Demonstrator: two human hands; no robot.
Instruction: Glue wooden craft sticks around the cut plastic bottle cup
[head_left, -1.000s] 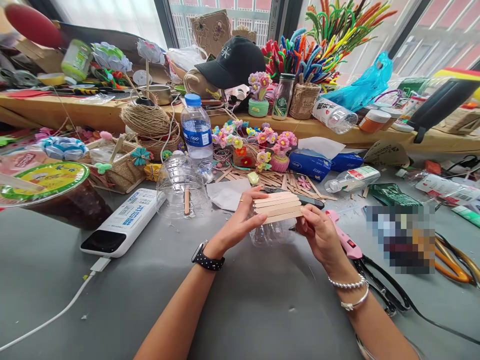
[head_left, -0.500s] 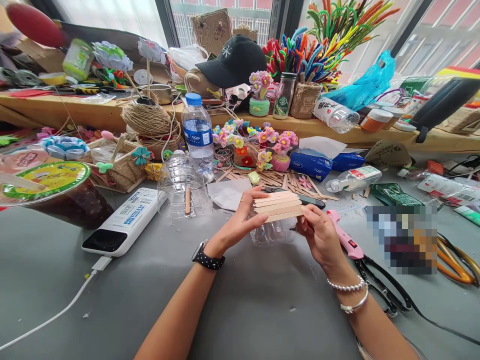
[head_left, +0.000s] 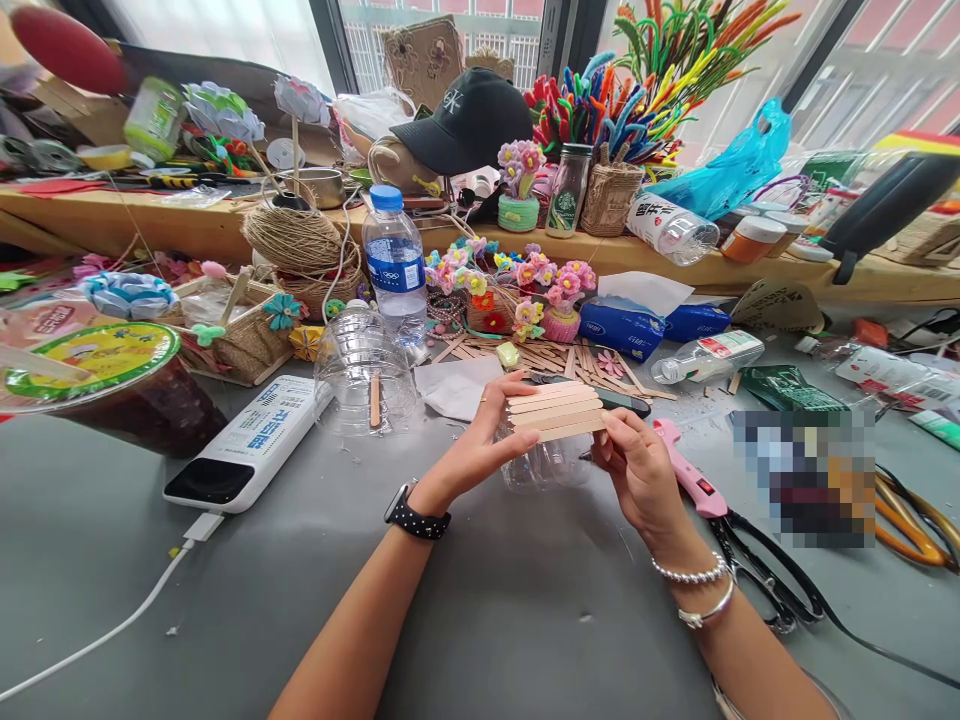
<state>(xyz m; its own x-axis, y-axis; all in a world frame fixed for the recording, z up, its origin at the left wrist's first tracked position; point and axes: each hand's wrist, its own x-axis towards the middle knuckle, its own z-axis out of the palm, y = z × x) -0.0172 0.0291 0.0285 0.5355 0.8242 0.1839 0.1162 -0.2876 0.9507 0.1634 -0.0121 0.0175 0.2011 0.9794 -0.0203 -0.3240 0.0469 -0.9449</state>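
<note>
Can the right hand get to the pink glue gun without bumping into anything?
Probably yes. The right hand is beside the pink glue gun, with nothing between them, but it is pinching the wooden sticks together with the left hand.

Both forearms come in from the bottom, angled toward each other. Left hand (head_left: 480,445) is cupped with fingers curled and thumb up top; right hand (head_left: 637,470) mirrors it, fingertips pinching inward, wrist slightly bent.

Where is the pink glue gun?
The pink glue gun lies on the grey table, just right of the right hand, beside the black scissors.
</note>
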